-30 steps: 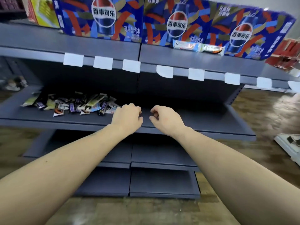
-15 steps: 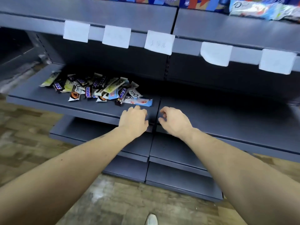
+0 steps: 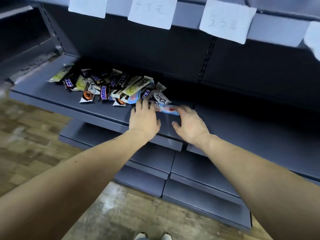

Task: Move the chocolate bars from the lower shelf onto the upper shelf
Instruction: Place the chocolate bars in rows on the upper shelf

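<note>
Chocolate bars in mixed wrappers (image 3: 110, 87) (brown Snickers, white and pale-green Dove, some light blue) lie in a loose heap on the left panel of the grey metal lower shelf (image 3: 52, 99), toward its right half. Left hand (image 3: 144, 118) lies palm down at the right edge of the heap; its fingers are straight and spread, tips touching the nearest wrappers, nothing grasped. Right hand (image 3: 190, 125) hovers just beside it, fingers extended and loosely relaxed, thumb out to the left, holding nothing. A light-blue and pink wrapped bar (image 3: 167, 109) lies flat between the two hands; whether the right fingertips touch it cannot be told because of motion blur. White paper price tags with handwritten figures (image 3: 152, 13) hang along the front edge of the grey upper shelf (image 3: 277, 26). Wood-pattern floor (image 3: 31, 139) shows below, with two shoe toes (image 3: 154, 236) at the bottom edge.
</note>
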